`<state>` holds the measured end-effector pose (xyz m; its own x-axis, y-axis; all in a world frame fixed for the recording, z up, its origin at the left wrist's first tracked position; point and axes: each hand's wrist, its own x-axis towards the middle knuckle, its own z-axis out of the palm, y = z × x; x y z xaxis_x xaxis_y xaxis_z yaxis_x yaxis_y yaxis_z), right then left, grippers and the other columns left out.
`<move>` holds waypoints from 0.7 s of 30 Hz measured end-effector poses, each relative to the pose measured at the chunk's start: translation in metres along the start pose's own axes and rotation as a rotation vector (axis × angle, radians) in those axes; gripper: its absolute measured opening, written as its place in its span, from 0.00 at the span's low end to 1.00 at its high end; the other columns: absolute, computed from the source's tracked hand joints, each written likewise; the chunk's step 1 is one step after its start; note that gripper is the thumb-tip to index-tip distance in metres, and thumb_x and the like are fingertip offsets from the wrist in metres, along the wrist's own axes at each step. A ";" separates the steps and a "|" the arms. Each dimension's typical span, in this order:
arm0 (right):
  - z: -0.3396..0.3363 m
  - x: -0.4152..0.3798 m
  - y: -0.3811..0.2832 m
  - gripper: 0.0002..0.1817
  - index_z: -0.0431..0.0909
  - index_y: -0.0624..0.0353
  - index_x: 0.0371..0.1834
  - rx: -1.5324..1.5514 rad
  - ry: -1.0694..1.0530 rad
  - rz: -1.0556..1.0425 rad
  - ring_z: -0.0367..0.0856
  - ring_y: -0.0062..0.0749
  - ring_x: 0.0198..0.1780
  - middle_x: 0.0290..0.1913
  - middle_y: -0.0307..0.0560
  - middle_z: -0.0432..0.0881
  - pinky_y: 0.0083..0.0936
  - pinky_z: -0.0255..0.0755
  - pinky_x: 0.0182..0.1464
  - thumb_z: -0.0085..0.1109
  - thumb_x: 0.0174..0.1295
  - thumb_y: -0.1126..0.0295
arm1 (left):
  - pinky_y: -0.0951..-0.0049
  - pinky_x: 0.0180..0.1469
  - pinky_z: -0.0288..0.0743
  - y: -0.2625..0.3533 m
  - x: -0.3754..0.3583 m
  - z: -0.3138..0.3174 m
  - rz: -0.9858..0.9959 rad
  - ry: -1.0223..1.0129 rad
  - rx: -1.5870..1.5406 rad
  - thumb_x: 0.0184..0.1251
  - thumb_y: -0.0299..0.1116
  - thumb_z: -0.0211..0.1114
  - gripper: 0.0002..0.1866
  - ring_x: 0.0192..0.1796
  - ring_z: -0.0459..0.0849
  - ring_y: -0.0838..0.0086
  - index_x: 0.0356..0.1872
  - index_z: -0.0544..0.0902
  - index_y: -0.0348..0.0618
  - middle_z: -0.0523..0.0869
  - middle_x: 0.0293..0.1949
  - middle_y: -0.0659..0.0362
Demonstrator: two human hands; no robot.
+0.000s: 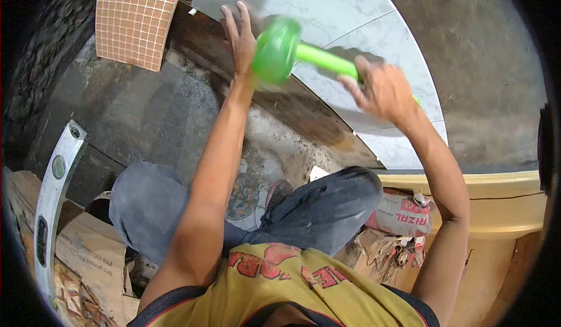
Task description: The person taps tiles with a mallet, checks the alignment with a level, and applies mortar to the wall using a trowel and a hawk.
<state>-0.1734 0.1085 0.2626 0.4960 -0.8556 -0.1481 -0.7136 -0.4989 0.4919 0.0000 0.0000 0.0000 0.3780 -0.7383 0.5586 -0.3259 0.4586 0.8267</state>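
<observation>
In the head view my right hand (pixel 385 90) is closed round the handle of a bright green mallet (pixel 277 49). Its head is smeared by motion and overlaps the edge of my left wrist in this view. My left hand (pixel 238 38) has its fingers stretched out, at the lower edge of the white marbled wall tiles (pixel 333 3). Thin joint lines run between these tiles, and small white bits show along their lower edge. Part of my left palm is hidden behind the mallet head.
A tan gridded tile (pixel 137 26) leans at the upper left. On the left a spirit level (pixel 58 175) stands near brown paper sacking (pixel 87 251). A red and white cement bag (pixel 400 213) lies beside my knee, below a yellow ledge (pixel 497 198). Bare grey wall (pixel 485 52) borders the tiles.
</observation>
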 end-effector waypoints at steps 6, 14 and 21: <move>-0.001 -0.010 -0.033 0.27 0.75 0.57 0.36 0.044 0.068 -0.028 0.81 0.47 0.18 0.16 0.49 0.78 0.45 0.74 0.22 0.54 0.75 0.41 | 0.31 0.80 0.45 0.010 0.006 -0.018 0.028 0.046 -0.076 0.45 0.57 0.84 0.71 0.84 0.41 0.31 0.86 0.47 0.49 0.38 0.84 0.32; 0.002 -0.013 -0.031 0.27 0.73 0.57 0.34 0.077 0.066 -0.031 0.79 0.57 0.20 0.15 0.52 0.76 0.48 0.72 0.24 0.56 0.74 0.41 | 0.30 0.81 0.42 0.018 -0.005 -0.011 -0.026 0.044 -0.134 0.45 0.57 0.84 0.70 0.85 0.39 0.33 0.87 0.48 0.49 0.38 0.84 0.33; -0.003 -0.011 -0.009 0.29 0.76 0.58 0.36 0.045 -0.055 0.130 0.79 0.53 0.18 0.16 0.50 0.78 0.47 0.73 0.23 0.52 0.75 0.38 | 0.42 0.82 0.47 0.014 0.001 -0.004 0.002 0.060 -0.002 0.57 0.50 0.82 0.64 0.85 0.43 0.34 0.86 0.48 0.42 0.40 0.83 0.27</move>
<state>-0.1705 0.1232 0.2627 0.3715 -0.9189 -0.1330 -0.7920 -0.3884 0.4710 -0.0007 0.0075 0.0122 0.4285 -0.7062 0.5636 -0.3249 0.4616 0.8255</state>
